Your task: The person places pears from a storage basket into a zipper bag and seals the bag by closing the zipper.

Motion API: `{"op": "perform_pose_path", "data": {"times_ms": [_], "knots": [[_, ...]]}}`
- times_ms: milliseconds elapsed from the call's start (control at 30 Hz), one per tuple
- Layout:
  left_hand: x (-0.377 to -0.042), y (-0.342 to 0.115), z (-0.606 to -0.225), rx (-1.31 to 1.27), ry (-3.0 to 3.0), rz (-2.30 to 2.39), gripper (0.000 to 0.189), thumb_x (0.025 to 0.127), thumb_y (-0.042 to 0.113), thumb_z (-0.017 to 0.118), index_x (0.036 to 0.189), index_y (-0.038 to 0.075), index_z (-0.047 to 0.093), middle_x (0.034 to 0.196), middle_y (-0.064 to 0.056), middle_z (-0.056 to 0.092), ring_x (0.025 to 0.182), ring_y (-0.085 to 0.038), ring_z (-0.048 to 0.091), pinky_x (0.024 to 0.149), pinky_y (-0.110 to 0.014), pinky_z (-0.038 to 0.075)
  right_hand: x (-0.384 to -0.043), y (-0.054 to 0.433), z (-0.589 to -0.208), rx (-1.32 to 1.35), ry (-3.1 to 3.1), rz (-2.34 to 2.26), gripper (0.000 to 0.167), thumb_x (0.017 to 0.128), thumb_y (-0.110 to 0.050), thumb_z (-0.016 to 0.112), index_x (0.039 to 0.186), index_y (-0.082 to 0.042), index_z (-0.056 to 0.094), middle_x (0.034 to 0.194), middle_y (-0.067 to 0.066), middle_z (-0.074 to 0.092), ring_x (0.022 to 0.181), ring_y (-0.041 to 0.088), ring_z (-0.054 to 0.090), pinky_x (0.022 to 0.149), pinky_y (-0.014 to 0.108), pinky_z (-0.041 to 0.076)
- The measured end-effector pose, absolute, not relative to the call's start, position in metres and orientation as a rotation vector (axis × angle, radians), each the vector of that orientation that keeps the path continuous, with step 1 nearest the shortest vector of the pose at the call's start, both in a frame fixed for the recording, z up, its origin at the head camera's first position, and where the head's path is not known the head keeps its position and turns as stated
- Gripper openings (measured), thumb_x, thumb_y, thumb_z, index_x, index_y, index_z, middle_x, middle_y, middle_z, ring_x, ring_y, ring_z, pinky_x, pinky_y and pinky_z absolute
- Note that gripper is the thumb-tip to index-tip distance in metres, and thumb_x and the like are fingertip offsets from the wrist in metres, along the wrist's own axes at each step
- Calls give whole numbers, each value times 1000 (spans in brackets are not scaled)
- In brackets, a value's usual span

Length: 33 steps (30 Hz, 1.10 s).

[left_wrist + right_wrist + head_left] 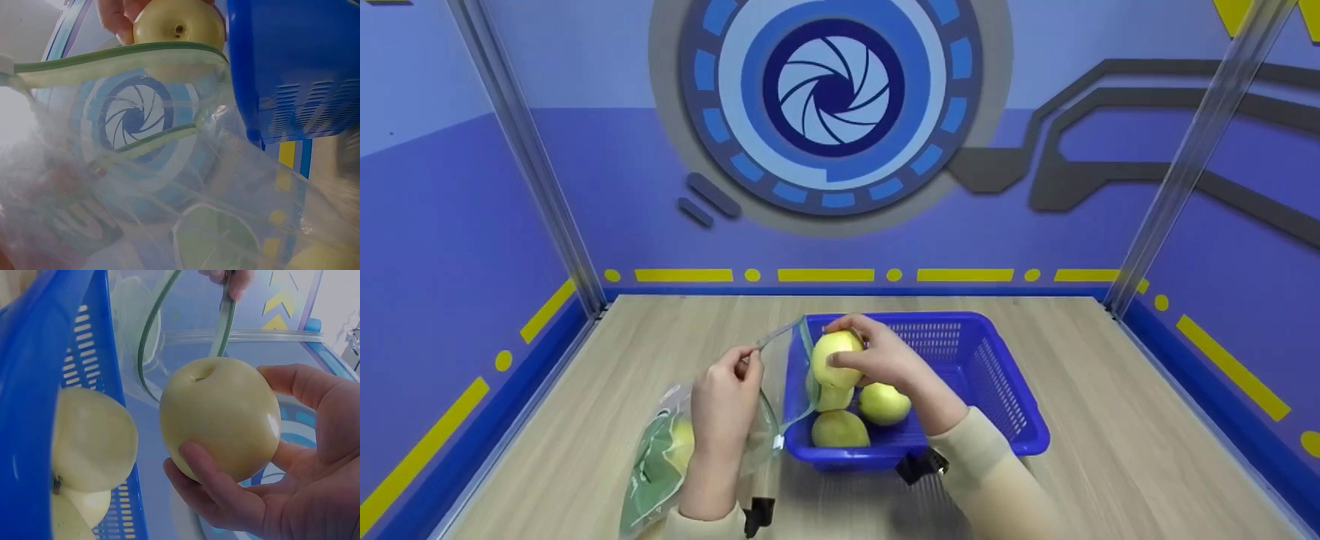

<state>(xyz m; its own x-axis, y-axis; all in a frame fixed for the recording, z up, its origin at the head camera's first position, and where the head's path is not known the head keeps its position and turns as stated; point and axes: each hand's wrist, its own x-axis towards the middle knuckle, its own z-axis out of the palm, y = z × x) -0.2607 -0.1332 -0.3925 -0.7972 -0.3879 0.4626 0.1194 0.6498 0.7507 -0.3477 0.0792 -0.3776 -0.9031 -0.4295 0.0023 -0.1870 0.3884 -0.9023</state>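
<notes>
Pale yellow-green, round fruit point(837, 356) was held between the fingers and thumb of the right grip point(889, 358), at the open mouth of a clear, green-printed plastic bag point(654, 469) and near the left rim of a blue, slotted plastic basket point(997, 379). The bag's edge was pinched by the left grip point(726, 397). With one edge held, the limp mouth could be folded inward by the fruit and blocked; through a slip on smooth skin, the fruit could be dropped onto the pale wooden table point(1110, 420) and bruised.

head view: forward, down over table point(1140, 435). wrist views: close, facing back wall point(607, 187), sharing held fruit point(219, 422) and basket point(304, 45).
</notes>
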Motion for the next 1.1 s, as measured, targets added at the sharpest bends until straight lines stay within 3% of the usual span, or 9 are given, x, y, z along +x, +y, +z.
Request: {"op": "perform_pose_path", "data": {"times_ms": [333,633,933,1100], "knots": [[-261,-131,-391,200,-2242,-1048,15,95,12,67,99,2,78,67,-3,63,58,-14,51,58,-32,43,-336,55,-379,-698,2404,-1496,45,87,-23,78,130,-19,65,123,14,61,92,23,63,63,35,58],[-259,-132,-389,225,-2297,-1122,20,99,15,65,106,0,77,74,-6,65,61,-15,52,56,-24,41,-327,32,-385,-764,2437,-1417,44,86,-25,78,129,-23,65,123,9,62,92,21,60,64,32,54],[-257,-132,-387,231,-2312,-1131,21,100,17,65,107,1,77,77,-8,67,65,-16,55,59,-25,45,-323,16,-390,-847,2437,-1372,46,87,-23,78,131,-20,65,126,6,66,94,19,60,76,34,56],[-258,-132,-389,223,-2306,-1109,20,100,16,65,106,1,77,75,-8,67,63,-16,55,59,-25,46,-320,13,-392,-873,2439,-1342,44,91,-21,76,133,-19,64,132,8,65,103,23,63,79,35,58]]}}
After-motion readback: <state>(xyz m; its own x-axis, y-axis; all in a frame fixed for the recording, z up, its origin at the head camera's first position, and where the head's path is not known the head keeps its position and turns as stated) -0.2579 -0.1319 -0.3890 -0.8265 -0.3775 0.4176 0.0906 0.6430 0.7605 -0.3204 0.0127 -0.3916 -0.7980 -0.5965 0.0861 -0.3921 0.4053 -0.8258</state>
